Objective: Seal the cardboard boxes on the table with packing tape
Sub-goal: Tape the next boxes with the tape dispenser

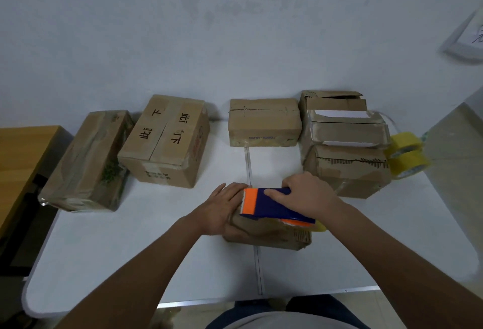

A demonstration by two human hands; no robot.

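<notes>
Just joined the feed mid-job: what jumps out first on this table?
The blue and orange tape dispenser at centre front, gripped by the right hand on a small cardboard box that the left hand holds steady. Yellow tape rolls sit at the far right beside a stack of worn boxes.

Small box (269,234) lower centre on table (130,250), tape dispenser (277,204) on top. Four boxes in row behind: wrapped box (86,161) far left, marked box (164,140), flat box (264,122) centre, stacked boxes (345,143) right. Tape rolls (406,155) right of stack.
</notes>
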